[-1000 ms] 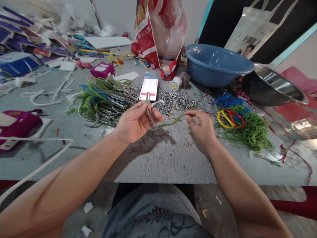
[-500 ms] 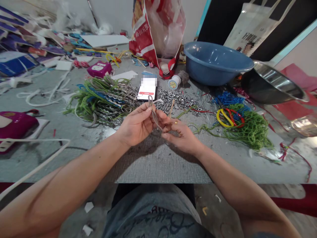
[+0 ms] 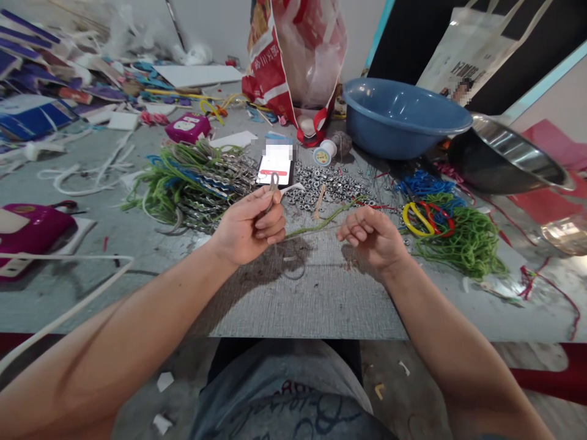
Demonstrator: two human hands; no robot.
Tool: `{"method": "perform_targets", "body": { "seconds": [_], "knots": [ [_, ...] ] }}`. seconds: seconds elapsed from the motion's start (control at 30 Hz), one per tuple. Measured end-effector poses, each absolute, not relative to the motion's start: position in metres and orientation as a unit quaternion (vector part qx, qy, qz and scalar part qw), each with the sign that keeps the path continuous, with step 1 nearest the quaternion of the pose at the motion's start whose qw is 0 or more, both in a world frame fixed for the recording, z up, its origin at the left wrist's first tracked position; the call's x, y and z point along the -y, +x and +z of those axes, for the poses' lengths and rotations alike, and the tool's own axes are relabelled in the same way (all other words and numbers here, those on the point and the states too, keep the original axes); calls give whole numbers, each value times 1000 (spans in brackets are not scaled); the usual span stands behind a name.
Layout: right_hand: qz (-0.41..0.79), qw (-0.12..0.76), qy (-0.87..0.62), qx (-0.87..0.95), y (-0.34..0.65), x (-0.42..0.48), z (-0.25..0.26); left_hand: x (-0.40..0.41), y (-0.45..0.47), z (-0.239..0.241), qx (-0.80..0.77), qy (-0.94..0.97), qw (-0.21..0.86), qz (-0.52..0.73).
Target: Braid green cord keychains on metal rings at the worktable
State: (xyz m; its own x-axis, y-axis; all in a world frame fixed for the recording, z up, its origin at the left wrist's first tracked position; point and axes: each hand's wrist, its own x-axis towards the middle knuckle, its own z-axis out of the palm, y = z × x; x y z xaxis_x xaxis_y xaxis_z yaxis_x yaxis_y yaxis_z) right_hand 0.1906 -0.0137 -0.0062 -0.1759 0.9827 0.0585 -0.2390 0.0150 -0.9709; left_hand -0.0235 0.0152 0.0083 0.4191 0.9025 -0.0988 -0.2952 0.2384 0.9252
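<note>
My left hand (image 3: pixel 250 227) is closed around a grey cord (image 3: pixel 274 179), whose doubled loop sticks up above the thumb. A thin tail of it hangs below the fist over the table. To the right, my right hand (image 3: pixel 372 239) is held apart from the cord, with its fingers loosely curled and nothing visible in them. Between the hands a green cord (image 3: pixel 316 228) runs across the table. Just beyond are many small metal nuts (image 3: pixel 312 190) and a thin wooden stick (image 3: pixel 320 201).
Left of the nuts lies a bundle of cords strung with metal (image 3: pixel 192 183), beside a phone (image 3: pixel 275 168). On the right are scissors (image 3: pixel 417 220) and green yarn (image 3: pixel 468 238). A blue basin (image 3: pixel 403 122), metal bowl (image 3: pixel 509 153), thread spool (image 3: pixel 324 153) and red bag (image 3: pixel 275 73) stand behind.
My right hand has let go of the grey cord and moved to the right, away from my left hand. My left hand keeps the cord, its fingers now curled tighter.
</note>
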Motion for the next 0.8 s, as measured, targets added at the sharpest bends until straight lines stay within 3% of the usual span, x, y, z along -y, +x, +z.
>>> {"method": "perform_targets", "body": {
  "seconds": [0.13, 0.33, 0.67, 0.8],
  "knots": [
    [604, 524, -357, 483, 194, 12, -8, -15, -23, 7, -308, 438, 723, 437],
    [621, 447, -380, 520, 190, 14, -13, -14, -21, 8, -258, 385, 760, 456],
    [302, 240, -495, 778, 150, 32, -17, -12, -17, 5, -221, 367, 782, 452],
    [351, 308, -498, 730, 150, 31, -20, -13, -16, 2, -213, 371, 777, 462]
  ]
}}
